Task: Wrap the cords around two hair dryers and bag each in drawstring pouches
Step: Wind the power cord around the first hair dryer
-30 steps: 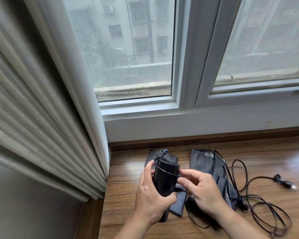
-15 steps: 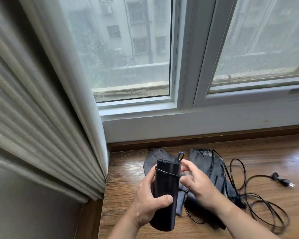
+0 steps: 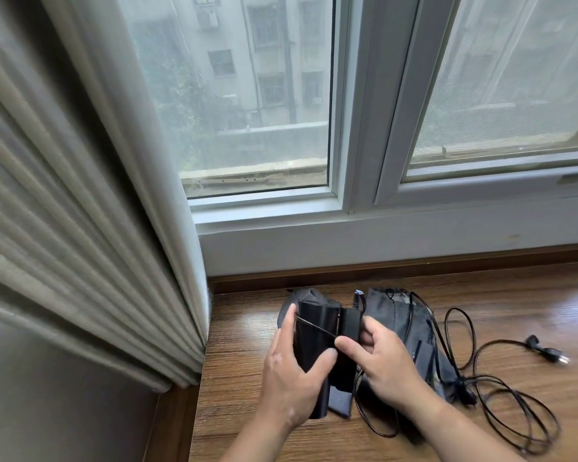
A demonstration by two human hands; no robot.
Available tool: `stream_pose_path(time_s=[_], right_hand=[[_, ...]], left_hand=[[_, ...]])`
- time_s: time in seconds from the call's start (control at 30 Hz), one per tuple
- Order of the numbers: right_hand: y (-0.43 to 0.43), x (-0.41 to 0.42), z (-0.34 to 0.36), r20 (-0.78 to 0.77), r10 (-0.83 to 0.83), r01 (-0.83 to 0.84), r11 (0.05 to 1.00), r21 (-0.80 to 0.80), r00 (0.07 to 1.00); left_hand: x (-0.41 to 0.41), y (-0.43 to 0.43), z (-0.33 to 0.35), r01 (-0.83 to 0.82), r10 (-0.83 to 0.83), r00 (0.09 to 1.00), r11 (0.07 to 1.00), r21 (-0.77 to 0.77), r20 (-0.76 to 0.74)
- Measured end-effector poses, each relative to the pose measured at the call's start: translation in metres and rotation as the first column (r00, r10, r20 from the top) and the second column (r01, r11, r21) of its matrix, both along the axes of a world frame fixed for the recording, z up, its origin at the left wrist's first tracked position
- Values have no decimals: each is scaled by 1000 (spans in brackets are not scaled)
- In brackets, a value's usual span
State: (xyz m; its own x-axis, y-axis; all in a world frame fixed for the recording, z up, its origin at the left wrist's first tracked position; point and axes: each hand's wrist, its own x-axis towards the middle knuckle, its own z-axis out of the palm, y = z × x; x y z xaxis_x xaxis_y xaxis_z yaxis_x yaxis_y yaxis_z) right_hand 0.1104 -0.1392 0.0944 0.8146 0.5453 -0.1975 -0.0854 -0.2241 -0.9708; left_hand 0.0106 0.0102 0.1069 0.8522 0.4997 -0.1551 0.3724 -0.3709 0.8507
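Wooden bench (image 3: 514, 295) below a window (image 3: 257, 95), with a curtain (image 3: 80, 228) hanging at its left edge. Hair dryer (image 3: 314, 345) is black and folded, held just above the bench near the back-left corner, barrel roughly upright. Left grip (image 3: 289, 381) wraps the barrel, thumb across the front, forefinger up the left side. Right grip (image 3: 386, 368) is narrow, pinching the cord (image 3: 314, 326) where one taut strand crosses the barrel toward the folded handle (image 3: 349, 328).

Grey pouch (image 3: 309, 296) lies flat under the dryer. Second pouch (image 3: 411, 328) is just beside it to the right, partly under the right grip. Loose cord (image 3: 501, 405) sprawls in loops toward the front-right, its plug (image 3: 548, 353) well apart near the right edge. Cannot tell which dryer those loops belong to. No second dryer is clearly visible.

Handling, as judgement:
- **Dryer:** rigid smooth plastic, likely moderate weight. It could twist in the palm under cord tension, so hold it mid-barrel.
- **Cord:** thin and springy, and it will want to uncoil. Keep the pinch close to the body and hold tension on each turn. The stiff plug end gets tucked last.
- **Pouches:** soft and limp. Take them at the mouth hem to open.

Wrapping looks early, with one turn showing. Nothing is bagged yet.
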Motion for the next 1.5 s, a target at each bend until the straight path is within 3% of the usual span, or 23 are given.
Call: stream_pose_path(time_s=[0.13, 0.3, 0.43, 0.53, 0.6, 0.87, 0.97, 1.07, 1.3, 1.4, 1.5], right_hand=[[-10, 3, 14, 117, 165, -152, 982, -111, 979], [4, -8, 10, 340, -25, 93, 979, -183, 940], [5, -15, 5, 243, -33, 63, 991, -116, 969], [-5, -9, 10, 156, 171, -161, 984, -74, 973], [-14, -3, 11, 105, 218, -215, 976, -42, 970], [-17, 3, -8, -46, 105, -105, 994, 12, 993], [-15, 3, -6, -18, 154, -154, 988, 11, 988], [-16, 6, -6, -77, 199, -194, 979, 70, 977], [-17, 6, -24, -76, 4, 4, 994, 106, 997], [-17, 6, -17, -55, 82, -74, 989, 129, 995], [-17, 4, -9, -136, 131, -103, 975, 195, 982]], left_hand=[[-2, 6, -3, -10, 9, 999, 1000, -28, -31], [1, -5, -1, 37, -49, 992, 994, -98, -119], [2, -5, -2, 60, -66, 980, 998, -38, -189], [3, -1, -4, 53, -44, 983, 998, 41, -180], [2, 3, -6, 40, -35, 988, 999, 30, -148], [-4, 7, -2, 186, -189, 982, 962, -199, 5], [-5, 7, -3, 193, -187, 981, 930, -312, 49], [-4, 12, -3, 202, -197, 979, 921, -333, 50], [-1, 9, -1, 211, -211, 977, 909, -359, 39], [-3, 10, 1, 188, -174, 982, 909, -373, 69], [-2, 9, 4, 203, -175, 979, 904, -376, 107]])
